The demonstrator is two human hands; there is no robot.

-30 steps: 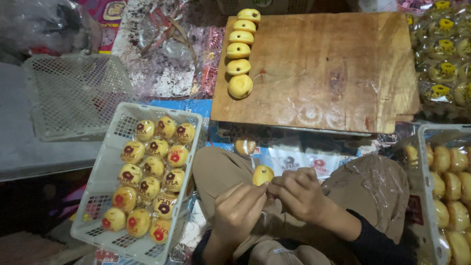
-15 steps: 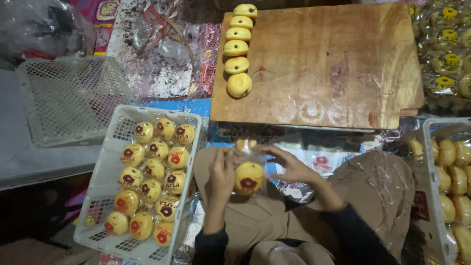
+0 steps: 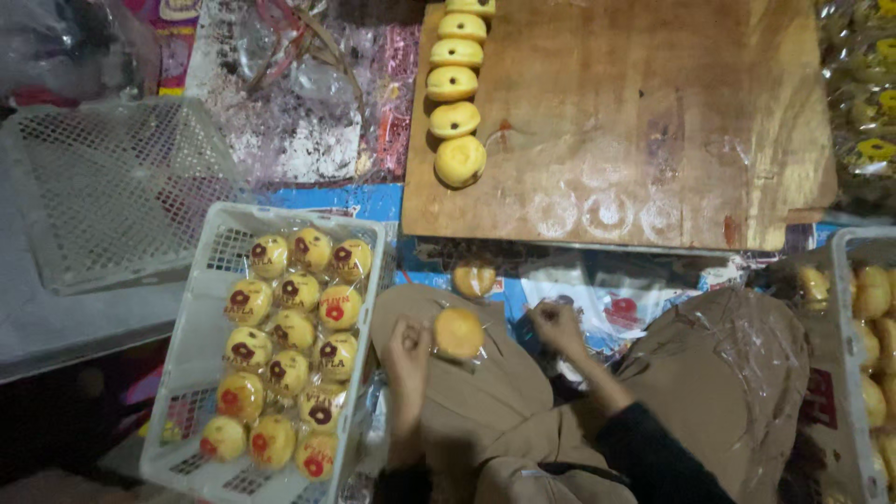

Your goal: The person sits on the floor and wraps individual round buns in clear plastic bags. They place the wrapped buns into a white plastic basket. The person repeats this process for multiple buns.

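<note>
So the left hand (image 3: 408, 350) has its grip pinched on the edge of a round golden-yellow bun in clear plastic wrap (image 3: 459, 333), holding it over the lap, plain side up. The right hand (image 3: 558, 324) has let go since half a second ago, when both hands were cupped around that bun; now it sits off to the right of the grip, fingers curled loosely with nothing in them as far as I can tell. To me that reads as the wrapping on this one being finished. Also the bun showed a red mark before, now it doesn't, so it got flipped. Just left of the grip is the white plastic lattice crate (image 3: 201, 308) full of wrapped buns with red stickers. Just beyond the grip, another bun (image 3: 474, 278) lies on the surface. Further out, the wooden board (image 3: 653, 121) carries a row of unwrapped yellow buns (image 3: 455, 84), same as earlier.
</note>
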